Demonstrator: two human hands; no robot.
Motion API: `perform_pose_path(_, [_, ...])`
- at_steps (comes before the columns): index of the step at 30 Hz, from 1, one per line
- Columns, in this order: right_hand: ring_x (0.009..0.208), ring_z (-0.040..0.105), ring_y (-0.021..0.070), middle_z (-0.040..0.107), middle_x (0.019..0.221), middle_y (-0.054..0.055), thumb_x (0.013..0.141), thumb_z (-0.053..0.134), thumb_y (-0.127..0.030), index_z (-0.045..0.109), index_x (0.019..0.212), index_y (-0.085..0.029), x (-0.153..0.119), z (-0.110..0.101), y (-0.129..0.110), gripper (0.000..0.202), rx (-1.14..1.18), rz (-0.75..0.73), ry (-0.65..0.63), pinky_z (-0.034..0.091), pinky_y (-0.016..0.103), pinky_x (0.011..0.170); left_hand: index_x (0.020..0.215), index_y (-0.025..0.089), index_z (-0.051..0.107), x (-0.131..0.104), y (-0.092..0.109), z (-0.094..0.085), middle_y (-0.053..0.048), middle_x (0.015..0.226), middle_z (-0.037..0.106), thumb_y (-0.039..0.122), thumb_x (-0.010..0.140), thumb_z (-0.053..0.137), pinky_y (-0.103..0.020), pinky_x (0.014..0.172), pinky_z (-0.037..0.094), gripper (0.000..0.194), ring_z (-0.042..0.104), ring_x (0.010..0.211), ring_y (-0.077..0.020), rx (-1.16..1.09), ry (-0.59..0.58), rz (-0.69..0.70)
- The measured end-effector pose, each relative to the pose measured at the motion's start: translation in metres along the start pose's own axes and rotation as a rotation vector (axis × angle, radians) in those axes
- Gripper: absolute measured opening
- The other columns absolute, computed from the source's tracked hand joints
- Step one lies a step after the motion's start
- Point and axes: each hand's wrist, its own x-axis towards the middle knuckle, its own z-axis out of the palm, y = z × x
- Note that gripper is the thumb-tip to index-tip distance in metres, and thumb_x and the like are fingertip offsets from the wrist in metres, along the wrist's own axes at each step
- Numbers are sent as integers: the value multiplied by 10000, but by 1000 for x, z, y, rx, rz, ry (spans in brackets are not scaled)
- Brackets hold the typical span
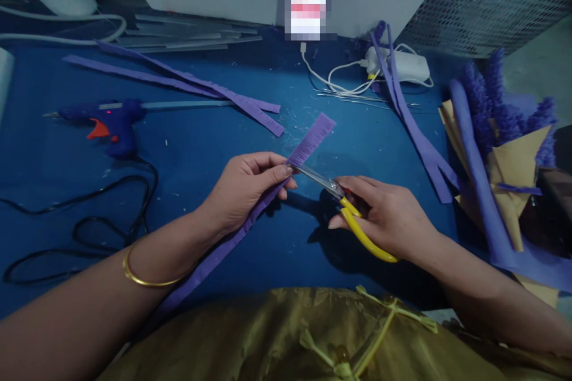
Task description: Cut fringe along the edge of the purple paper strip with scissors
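My left hand (pixel 250 187) pinches a long purple paper strip (pixel 313 138) between thumb and fingers. One short end of the strip sticks up past the thumb, with fine cuts along its edge. The rest runs down under my wrist toward my lap. My right hand (pixel 384 211) is closed on scissors with yellow handles (pixel 364 235). Their metal blades point left and meet the strip right beside my left thumb. Whether the blades are parted there is hard to make out.
A blue glue gun (pixel 118 119) with a glue stick and black cord lies at left. Purple strips (pixel 179 80) lie behind it, and others (pixel 415 131) at right. White cables (pixel 344 80) run at the back. A wrapped purple bouquet (pixel 509 155) stands at far right.
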Motion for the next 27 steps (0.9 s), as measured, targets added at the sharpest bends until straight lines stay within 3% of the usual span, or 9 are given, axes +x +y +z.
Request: perform_pose_path(27, [613, 593, 142, 690, 777, 36, 848, 566, -658, 670, 1078, -179, 0, -5, 0, 542, 103, -12, -67, 376, 253, 561, 767, 152, 680, -2, 1, 2, -25, 680, 707, 303, 748, 765, -212, 532, 490, 174, 601, 521, -102, 48, 8, -30])
